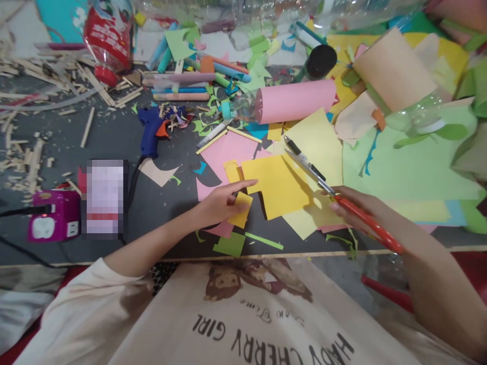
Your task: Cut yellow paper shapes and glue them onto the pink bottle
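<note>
My left hand (218, 205) pinches a small yellow paper piece (242, 215) between thumb and curled fingers. Its index finger stretches out onto a larger yellow paper sheet (283, 190), which has a notch at its left side. In my right hand (355, 203) is a pair of scissors (369, 222) with red handles, blades pointing up and left over the right side of the yellow sheet. Along the blades lies a black and silver pen (297, 149). Pale yellow paper (323, 134) and pink paper (224, 157) lie underneath and around.
Beyond my hands lies a bottle wrapped in pink paper (297, 101). To the left are a blue glue gun (149, 132), a blurred-out phone (106, 197), a purple box (55, 215) and scattered wooden sticks (89, 126). Green paper (411, 162) and a beige-wrapped bottle (395, 68) lie right.
</note>
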The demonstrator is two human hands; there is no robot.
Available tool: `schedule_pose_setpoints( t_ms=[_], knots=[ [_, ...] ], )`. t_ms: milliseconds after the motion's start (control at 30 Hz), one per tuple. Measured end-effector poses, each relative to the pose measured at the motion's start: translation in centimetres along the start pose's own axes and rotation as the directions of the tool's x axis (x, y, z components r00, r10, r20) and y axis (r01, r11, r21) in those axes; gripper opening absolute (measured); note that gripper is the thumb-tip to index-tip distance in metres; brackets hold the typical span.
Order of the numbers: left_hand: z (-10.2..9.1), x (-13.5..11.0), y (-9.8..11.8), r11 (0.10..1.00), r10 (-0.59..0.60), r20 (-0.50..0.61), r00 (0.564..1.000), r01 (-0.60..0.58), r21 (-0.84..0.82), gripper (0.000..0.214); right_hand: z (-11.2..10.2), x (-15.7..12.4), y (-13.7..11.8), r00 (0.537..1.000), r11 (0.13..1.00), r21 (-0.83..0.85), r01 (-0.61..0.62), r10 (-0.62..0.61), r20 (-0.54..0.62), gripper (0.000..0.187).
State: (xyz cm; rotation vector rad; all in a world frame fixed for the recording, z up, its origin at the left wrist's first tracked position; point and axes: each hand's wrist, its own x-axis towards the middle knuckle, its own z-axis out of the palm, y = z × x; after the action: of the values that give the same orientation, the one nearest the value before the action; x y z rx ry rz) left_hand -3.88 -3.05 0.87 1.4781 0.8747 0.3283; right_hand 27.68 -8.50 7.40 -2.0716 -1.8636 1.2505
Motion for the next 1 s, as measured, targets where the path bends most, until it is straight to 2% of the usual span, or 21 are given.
schedule_pose_setpoints(
  t_ms=[100,200,267,400,500,600,667,733,833,900,1000],
  knots=[
    [0.2,0.0,-0.3,0.999,0.032,-0.024,0.999,-0.032,0.031,0.053,0.8,0.1,-0.8,0.991,0.991,-0.017,-0.135,0.135,-0.002,0.053],
    [0.0,0.1,-0.6,0.993,0.093,-0.143,0.985,-0.08,0.092,0.048,1.7,0.1,-1.2,0.983,0.981,-0.085,-0.172,0.166,-0.082,0.056],
    [-0.3,0.2,-0.7,0.987,0.15,-0.258,0.954,-0.129,0.097,0.043,2.5,0.2,-1.1,0.979,0.98,-0.131,-0.151,0.13,-0.16,0.054],
    [-0.7,0.4,-0.4,0.965,0.263,-0.462,0.847,-0.219,0.148,0.025,4.2,0.8,-0.8,0.959,0.955,-0.25,-0.157,0.087,-0.268,0.043],
    [-0.8,0.4,-0.3,0.966,0.255,-0.501,0.827,-0.193,0.174,0.02,4.7,1.1,-0.5,0.959,0.923,-0.338,-0.183,0.092,-0.268,0.042],
    [-0.7,0.4,-0.3,0.965,0.251,-0.459,0.852,-0.181,0.192,0.019,4.5,1.0,-0.3,0.953,0.913,-0.367,-0.179,0.068,-0.295,0.041],
    [-0.7,0.3,-0.5,0.932,0.315,-0.391,0.865,-0.204,0.3,0.021,4.1,0.9,0.0,0.944,0.911,-0.377,-0.166,0.036,-0.329,0.037],
    [-0.7,0.4,-0.8,0.847,0.418,-0.283,0.863,-0.258,0.464,0.023,3.8,0.8,0.3,0.935,0.907,-0.39,-0.16,0.013,-0.353,0.034],
    [-0.8,0.5,-1.3,0.684,0.544,-0.108,0.832,-0.366,0.631,0.028,3.6,1.1,0.8,0.925,0.902,-0.398,-0.167,0.004,-0.38,0.03],
    [-0.8,0.5,-1.6,0.619,0.575,-0.036,0.817,-0.406,0.672,0.032,3.7,1.4,1.2,0.911,0.903,-0.394,-0.17,-0.008,-0.413,0.03],
    [-0.7,0.6,-1.8,0.56,0.583,0.016,0.812,-0.416,0.716,0.034,3.9,1.9,1.6,0.886,0.903,-0.393,-0.175,-0.03,-0.463,0.033]
  ],
)
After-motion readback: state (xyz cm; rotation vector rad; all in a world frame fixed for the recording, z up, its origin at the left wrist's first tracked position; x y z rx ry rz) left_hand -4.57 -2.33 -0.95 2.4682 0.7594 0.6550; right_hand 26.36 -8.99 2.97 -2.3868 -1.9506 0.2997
